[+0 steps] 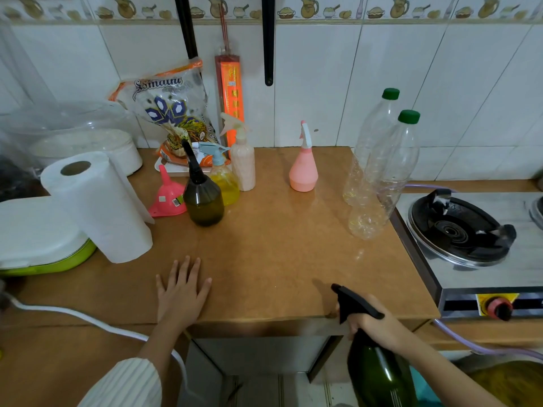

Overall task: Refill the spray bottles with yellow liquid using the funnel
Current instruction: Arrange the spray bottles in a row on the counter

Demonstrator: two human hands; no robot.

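Brown wooden table (279,259) against white tiled wall (323,83) with a jug-patterned border; steel gas stove (470,245) just right of it. Along the back: pink funnel (167,195) upside down, dark spray bottle (202,198), yellow-filled spray bottle (224,183), pale spray bottle (242,160), pink spray bottle (303,165) apart to the right, two nearly empty clear bottles (379,171) with green caps. Paper towel roll (97,204) at left beside a white-lidded green container (38,239). Printed bag (170,110) behind, script lettering not clearly legible; barcode sticker on funnel.

Left hand (182,289) flat on table, fingers spread. Right hand (373,321) curled round neck of a dark green spray bottle (379,374), held below the table's front edge.
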